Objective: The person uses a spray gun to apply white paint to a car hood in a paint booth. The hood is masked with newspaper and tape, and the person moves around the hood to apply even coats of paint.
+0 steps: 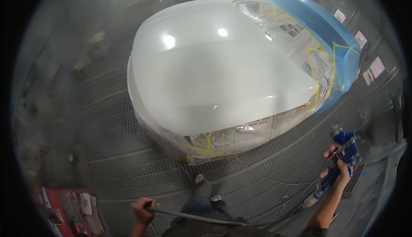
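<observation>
A glossy white car panel (206, 74) fills the middle of the head view, edged with newspaper masking (253, 134) and yellow tape; blue plastic sheeting (326, 26) covers the car beyond it at upper right. My right hand (341, 170) is closed on a blue spray gun (345, 140) at lower right, beside the car's masked edge, its fingers partly round the handle. My left hand (141, 211) is closed on a grey hose (193, 215) that runs across in front of my body toward the lower right.
I stand on a grated floor (111, 125), with hose lines on it near the car. Red-and-white papers or boxes (49, 196) lie at lower left. Pale sheets (373, 69) are along the right. A small yellow item (79, 65) stands at upper left in haze.
</observation>
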`<state>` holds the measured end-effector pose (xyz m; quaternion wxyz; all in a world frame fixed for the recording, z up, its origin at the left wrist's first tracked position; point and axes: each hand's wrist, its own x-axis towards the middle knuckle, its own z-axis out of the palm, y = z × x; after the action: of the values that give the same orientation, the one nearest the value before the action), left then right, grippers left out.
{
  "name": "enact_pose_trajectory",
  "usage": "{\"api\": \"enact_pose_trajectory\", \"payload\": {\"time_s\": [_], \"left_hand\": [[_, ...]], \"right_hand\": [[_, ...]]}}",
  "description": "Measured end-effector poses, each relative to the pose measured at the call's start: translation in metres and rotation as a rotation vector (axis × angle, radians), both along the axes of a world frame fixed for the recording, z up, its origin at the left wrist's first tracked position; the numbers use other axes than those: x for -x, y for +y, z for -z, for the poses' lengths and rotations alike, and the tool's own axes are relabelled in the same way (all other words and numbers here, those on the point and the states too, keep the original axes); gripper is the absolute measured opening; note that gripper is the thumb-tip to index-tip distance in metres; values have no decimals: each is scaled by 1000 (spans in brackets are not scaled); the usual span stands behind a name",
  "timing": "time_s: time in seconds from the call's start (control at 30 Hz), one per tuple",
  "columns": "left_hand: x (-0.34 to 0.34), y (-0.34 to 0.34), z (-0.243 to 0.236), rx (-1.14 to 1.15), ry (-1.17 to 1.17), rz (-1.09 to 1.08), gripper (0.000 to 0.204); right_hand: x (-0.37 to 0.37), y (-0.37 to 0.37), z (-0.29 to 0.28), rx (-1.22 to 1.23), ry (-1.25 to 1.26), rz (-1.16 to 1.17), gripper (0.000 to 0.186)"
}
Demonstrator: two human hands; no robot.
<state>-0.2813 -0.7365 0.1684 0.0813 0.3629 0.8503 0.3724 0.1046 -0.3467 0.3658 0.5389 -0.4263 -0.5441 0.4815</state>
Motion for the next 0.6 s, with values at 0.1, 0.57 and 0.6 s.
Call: {"api": "enact_pose_trajectory", "payload": {"time_s": [0.1, 0.57, 0.6], "left_hand": [[38, -32, -12, -66, 125, 70, 13], [358, -236, -34, -36, 444, 258, 9], [383, -242, -37, -25, 466, 279, 9]], "right_hand": [[4, -62, 18, 7, 31, 53, 54], [313, -283, 168, 200, 92, 250, 37], [337, -293, 181, 212, 110, 213, 37]]}}
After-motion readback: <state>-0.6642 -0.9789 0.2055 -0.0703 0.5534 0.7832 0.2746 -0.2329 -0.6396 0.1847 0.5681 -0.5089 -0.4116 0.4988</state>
